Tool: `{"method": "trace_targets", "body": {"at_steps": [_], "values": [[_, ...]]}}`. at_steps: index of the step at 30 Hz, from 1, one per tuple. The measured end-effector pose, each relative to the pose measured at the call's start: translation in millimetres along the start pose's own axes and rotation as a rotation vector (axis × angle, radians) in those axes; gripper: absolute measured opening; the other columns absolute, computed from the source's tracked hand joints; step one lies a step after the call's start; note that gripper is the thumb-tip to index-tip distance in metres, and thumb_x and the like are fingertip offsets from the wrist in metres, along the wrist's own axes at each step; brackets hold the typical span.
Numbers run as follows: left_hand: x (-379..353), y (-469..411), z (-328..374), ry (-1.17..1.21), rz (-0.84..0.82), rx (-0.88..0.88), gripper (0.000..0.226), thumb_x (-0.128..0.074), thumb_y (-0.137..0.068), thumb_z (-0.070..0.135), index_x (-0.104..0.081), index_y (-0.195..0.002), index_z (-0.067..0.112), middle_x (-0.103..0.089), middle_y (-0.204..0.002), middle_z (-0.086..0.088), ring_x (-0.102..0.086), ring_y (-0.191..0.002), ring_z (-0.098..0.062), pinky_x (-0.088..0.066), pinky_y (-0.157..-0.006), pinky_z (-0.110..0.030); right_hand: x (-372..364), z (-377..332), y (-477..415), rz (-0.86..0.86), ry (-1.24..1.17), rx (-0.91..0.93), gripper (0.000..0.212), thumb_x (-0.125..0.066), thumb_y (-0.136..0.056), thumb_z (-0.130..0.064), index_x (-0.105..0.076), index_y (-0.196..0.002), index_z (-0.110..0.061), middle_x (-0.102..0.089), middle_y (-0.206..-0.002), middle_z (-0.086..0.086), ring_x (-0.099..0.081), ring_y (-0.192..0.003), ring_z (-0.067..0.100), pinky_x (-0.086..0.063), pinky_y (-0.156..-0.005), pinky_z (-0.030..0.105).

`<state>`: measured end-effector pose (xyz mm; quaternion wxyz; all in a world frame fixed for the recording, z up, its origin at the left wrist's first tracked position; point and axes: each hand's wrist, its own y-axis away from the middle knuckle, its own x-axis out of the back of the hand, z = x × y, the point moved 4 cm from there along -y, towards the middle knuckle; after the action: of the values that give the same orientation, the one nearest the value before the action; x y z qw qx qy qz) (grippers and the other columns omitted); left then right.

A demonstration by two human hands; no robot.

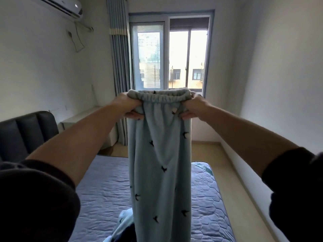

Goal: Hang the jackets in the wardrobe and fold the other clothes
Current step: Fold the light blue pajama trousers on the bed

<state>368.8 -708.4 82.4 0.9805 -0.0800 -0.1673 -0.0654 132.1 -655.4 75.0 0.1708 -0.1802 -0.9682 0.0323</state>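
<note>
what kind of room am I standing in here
Most likely a bedroom: a quilted mattress with a dark padded headboard, a curtained window, and a wall air conditioner.

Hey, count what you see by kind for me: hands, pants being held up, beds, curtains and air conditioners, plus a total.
Hands: 2, left hand and right hand
Pants held up: 1, pale blue pants
Beds: 1, bed
Curtains: 1, curtain
Air conditioners: 1, air conditioner
Total: 6
</note>
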Motion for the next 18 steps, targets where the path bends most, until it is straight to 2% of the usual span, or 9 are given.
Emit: {"method": "trace_targets", "body": {"at_steps": [2, 4, 6, 8, 9, 11, 14, 16, 18], "values": [[-12, -9, 12, 0.205, -0.097, 0.050, 0.024, -0.067, -0.088, 0.018, -0.057, -0.108, 0.009, -0.068, -0.085, -0.018, -0.070, -0.055, -0.024, -0.059, -0.052, -0.033, 3, -9, -14, 0.057, -0.043, 0.047, 0.025, -0.045, -0.098, -0.008, -0.049, -0.121, -0.015, -0.066, -0.100, 0.017, -0.072, -0.073, 0.034, -0.061, -0.067, 0.045], [-26, -18, 25, 0.279, -0.168, 0.068, 0.026, -0.066, -0.089, 0.022, -0.055, -0.108, 0.008, -0.070, -0.081, -0.018, -0.070, -0.055, -0.023, -0.059, -0.050, -0.030, 13, -17, -27, 0.125, -0.079, 0.088, 0.019, -0.040, -0.101, -0.015, -0.052, -0.116, -0.016, -0.068, -0.093, 0.017, -0.071, -0.067, 0.035, -0.060, -0.059, 0.049], [-39, -28, 38, 0.233, -0.166, 0.024, 0.031, -0.066, -0.089, 0.029, -0.055, -0.108, 0.008, -0.071, -0.073, -0.017, -0.068, -0.050, -0.019, -0.055, -0.044, -0.025, 29, -20, -37, 0.202, -0.060, 0.130, 0.019, -0.039, -0.100, -0.019, -0.058, -0.103, -0.014, -0.069, -0.082, 0.015, -0.070, -0.061, 0.034, -0.059, -0.054, 0.045], [-50, -37, 46, 0.155, -0.118, -0.038, 0.032, -0.067, -0.087, 0.035, -0.057, -0.103, 0.008, -0.070, -0.064, -0.012, -0.065, -0.043, -0.014, -0.051, -0.040, -0.022, 49, -16, -41, 0.270, 0.018, 0.218, 0.020, -0.044, -0.096, -0.017, -0.062, -0.087, -0.014, -0.066, -0.065, 0.006, -0.067, -0.055, 0.026, -0.055, -0.046, 0.032], [-54, -41, 49, 0.108, -0.101, -0.059, 0.032, -0.067, -0.086, 0.037, -0.058, -0.098, 0.009, -0.069, -0.059, -0.009, -0.063, -0.041, -0.012, -0.051, -0.039, -0.021, 59, -13, -41, 0.283, 0.070, 0.262, 0.020, -0.046, -0.095, -0.016, -0.060, -0.082, -0.016, -0.062, -0.058, 0.002, -0.063, -0.047, 0.019, -0.049, -0.040, 0.024], [-65, -43, 49, 0.017, -0.115, -0.068, 0.032, -0.067, -0.085, 0.039, -0.057, -0.093, 0.010, -0.068, -0.054, -0.006, -0.062, -0.040, -0.010, -0.053, -0.043, -0.020, 76, -2, -35, 0.266, 0.156, 0.293, 0.014, -0.048, -0.095, -0.019, -0.058, -0.085, -0.016, -0.056, -0.057, 0.000, -0.052, -0.035, 0.008, -0.035, -0.033, 0.017], [-82, -35, 44, -0.076, -0.175, -0.037, 0.032, -0.067, -0.086, 0.039, -0.056, -0.091, 0.009, -0.065, -0.052, -0.002, -0.058, -0.037, -0.007, -0.049, -0.040, -0.016, 100, 21, -24, 0.191, 0.160, 0.226, 0.011, -0.055, -0.094, -0.023, -0.056, -0.099, -0.013, -0.052, -0.056, 0.000, -0.043, -0.029, 0.006, -0.031, -0.034, 0.018], [-90, -24, 41, -0.112, -0.202, -0.017, 0.032, -0.067, -0.086, 0.038, -0.054, -0.089, 0.009, -0.061, -0.045, 0.001, -0.053, -0.032, -0.006, -0.045, -0.037, -0.014, 112, 31, -11, 0.139, 0.168, 0.179, 0.011, -0.057, -0.093, -0.019, -0.056, -0.099, -0.009, -0.046, -0.052, 0.002, -0.037, -0.029, 0.008, -0.027, -0.033, 0.017], [-95, -13, 40, -0.117, -0.224, -0.010, 0.032, -0.068, -0.085, 0.037, -0.055, -0.089, 0.008, -0.058, -0.050, 0.000, -0.047, -0.029, -0.005, -0.042, -0.035, -0.014, 124, 35, 6, 0.090, 0.169, 0.140, 0.009, -0.059, -0.092, -0.016, -0.057, -0.089, -0.007, -0.040, -0.051, 0.004, -0.032, -0.029, 0.008, -0.023, -0.033, 0.016]]}}
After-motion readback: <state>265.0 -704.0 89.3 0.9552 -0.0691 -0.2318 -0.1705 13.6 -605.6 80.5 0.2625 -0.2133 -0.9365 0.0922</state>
